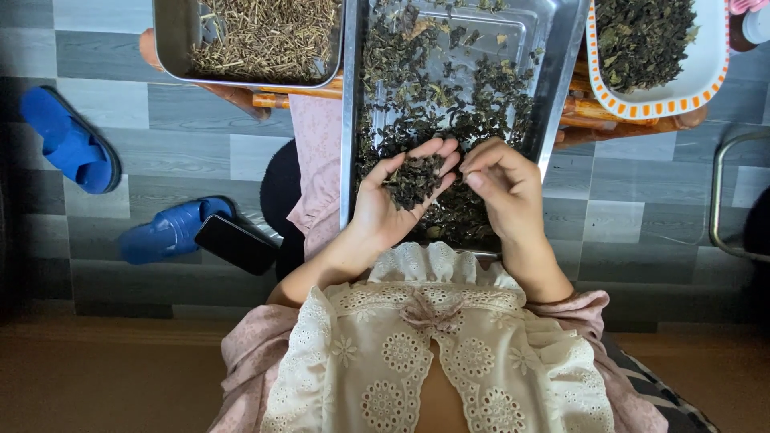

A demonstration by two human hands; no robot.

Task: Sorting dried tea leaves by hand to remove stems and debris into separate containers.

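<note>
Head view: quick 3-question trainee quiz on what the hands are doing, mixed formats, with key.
1. True or false: the left hand is cupped, palm up, with a small pile of dried leaves in it.
2. Multiple choice: the right hand is A) flat on the floor, B) pinching with its fingertips beside the cupped pile, C) holding the black phone.
3. Fill in: both hands are over the long ____ tray of dark leaves.

Key: 1 true; 2 B; 3 metal.
</note>
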